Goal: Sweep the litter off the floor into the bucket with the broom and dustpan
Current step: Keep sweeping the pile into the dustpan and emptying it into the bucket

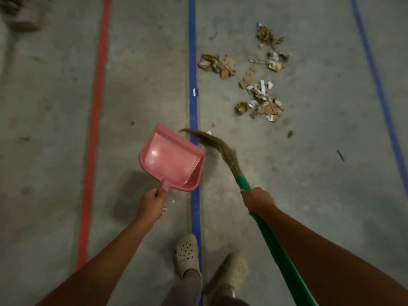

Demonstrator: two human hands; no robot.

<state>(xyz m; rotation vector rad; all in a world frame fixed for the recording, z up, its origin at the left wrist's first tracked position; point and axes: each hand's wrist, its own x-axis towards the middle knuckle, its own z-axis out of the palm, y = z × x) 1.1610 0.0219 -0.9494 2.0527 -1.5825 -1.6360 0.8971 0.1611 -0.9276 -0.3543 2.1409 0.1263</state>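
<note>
Left hand (pixel 152 203) grips dustpan (pixel 171 160), right hand (pixel 257 200) broom (pixel 223 151); litter (pixel 262 102) past tape (pixel 193 107).

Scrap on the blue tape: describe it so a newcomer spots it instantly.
Follow the central blue tape line up the floor. Beyond the broom's bristles, a small white-and-dark scrap lies on the tape. The brown litter heaps lie on bare floor to its right; it alone sits on the line.

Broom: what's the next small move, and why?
Probably step forward and reach the broom past the litter, which lies scattered ahead, right of the blue tape, beyond its tip. The dustpan looks empty, so nothing is gathered yet.
</note>
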